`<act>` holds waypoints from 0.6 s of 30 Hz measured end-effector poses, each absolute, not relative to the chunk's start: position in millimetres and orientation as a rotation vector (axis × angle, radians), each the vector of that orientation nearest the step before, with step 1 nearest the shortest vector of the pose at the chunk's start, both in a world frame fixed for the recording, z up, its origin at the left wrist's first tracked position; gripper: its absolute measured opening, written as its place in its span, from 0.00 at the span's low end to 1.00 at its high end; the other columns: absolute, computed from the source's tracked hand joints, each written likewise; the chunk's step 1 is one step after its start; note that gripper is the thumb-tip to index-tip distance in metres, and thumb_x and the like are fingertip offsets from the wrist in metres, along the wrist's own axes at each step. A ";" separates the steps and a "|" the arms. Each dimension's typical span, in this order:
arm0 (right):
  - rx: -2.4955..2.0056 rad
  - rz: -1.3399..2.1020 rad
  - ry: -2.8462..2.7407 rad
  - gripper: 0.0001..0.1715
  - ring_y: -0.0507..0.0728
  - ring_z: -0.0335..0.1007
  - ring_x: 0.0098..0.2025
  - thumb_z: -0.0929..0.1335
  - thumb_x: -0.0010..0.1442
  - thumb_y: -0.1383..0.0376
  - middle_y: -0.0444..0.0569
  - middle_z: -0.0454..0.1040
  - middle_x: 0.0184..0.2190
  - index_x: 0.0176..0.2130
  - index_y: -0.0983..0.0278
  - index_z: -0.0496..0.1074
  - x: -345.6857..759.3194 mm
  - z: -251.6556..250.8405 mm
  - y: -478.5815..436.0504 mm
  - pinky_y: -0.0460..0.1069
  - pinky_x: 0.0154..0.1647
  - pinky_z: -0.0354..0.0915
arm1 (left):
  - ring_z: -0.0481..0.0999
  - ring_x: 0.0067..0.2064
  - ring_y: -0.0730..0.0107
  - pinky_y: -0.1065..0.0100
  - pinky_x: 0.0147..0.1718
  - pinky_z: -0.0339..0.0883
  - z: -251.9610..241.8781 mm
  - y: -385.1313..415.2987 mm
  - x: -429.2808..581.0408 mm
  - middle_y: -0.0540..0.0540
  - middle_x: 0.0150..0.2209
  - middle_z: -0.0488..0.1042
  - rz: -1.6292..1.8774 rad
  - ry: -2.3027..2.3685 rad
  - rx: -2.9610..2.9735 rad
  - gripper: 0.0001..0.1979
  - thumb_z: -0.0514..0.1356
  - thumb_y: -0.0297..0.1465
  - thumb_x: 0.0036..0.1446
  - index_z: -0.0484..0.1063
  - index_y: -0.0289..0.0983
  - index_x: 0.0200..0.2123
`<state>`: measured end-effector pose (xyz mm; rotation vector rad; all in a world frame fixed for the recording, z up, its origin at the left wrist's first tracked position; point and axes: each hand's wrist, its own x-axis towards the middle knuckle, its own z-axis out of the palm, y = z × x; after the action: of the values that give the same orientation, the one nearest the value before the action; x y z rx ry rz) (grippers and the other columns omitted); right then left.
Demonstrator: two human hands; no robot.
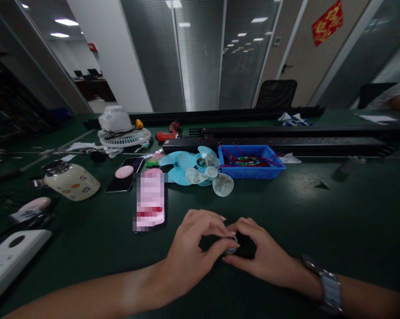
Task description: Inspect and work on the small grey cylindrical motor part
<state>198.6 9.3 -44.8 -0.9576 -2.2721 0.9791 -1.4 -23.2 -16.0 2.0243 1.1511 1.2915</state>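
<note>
Left hand [195, 248] is pinching a small grey part [232, 250], fingers arching over; right hand [262, 252] is curling in opposite, thumb and fingertips pinching it too.

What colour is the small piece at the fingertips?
The small piece looks grey, partly hidden; the head view shows it best.

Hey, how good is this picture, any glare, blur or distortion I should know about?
In the head view, glare brightens the green table near the blue bin; in the head view, the white pillar leans, probably from lens distortion; also in the head view, pixelation masks the pink-screened phone, and fingers partly hide the small grey piece.
</note>
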 end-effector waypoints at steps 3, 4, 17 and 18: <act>-0.963 0.987 -2.266 0.20 0.59 0.67 0.44 0.75 0.55 0.61 0.44 0.74 0.40 0.47 0.56 0.71 199.1 -44.6 8.3 0.54 0.46 0.62 | 0.77 0.42 0.64 0.63 0.40 0.70 -15.0 -22.1 -1.3 0.50 0.37 0.78 1.251 1.153 2.067 0.07 0.68 0.25 0.54 0.73 0.39 0.34; -0.968 0.990 -2.262 0.20 0.59 0.67 0.44 0.75 0.55 0.61 0.44 0.73 0.41 0.47 0.56 0.71 199.2 -44.5 8.1 0.54 0.46 0.63 | 0.77 0.42 0.64 0.63 0.40 0.70 -14.9 -21.7 -1.3 0.50 0.37 0.78 1.245 1.145 2.077 0.07 0.68 0.25 0.53 0.73 0.39 0.34; -0.981 0.914 -2.288 0.18 0.61 0.68 0.45 0.75 0.55 0.61 0.48 0.74 0.42 0.45 0.58 0.72 200.8 -50.1 7.3 0.55 0.45 0.65 | 0.76 0.52 0.62 0.56 0.53 0.65 -7.4 -18.4 -7.4 0.48 0.44 0.81 0.916 0.982 1.924 0.14 0.62 0.25 0.60 0.67 0.42 0.48; -0.987 0.904 -2.288 0.19 0.62 0.68 0.46 0.75 0.54 0.61 0.48 0.75 0.43 0.46 0.57 0.72 201.3 -51.4 7.1 0.56 0.46 0.65 | 0.76 0.53 0.61 0.55 0.54 0.64 -7.2 -17.9 -7.8 0.48 0.43 0.82 0.907 0.970 1.882 0.14 0.62 0.25 0.60 0.66 0.42 0.48</act>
<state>201.3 7.1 -51.4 -0.9868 -2.2878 0.9035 -7.8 -17.9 -7.2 1.8820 0.9702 0.9071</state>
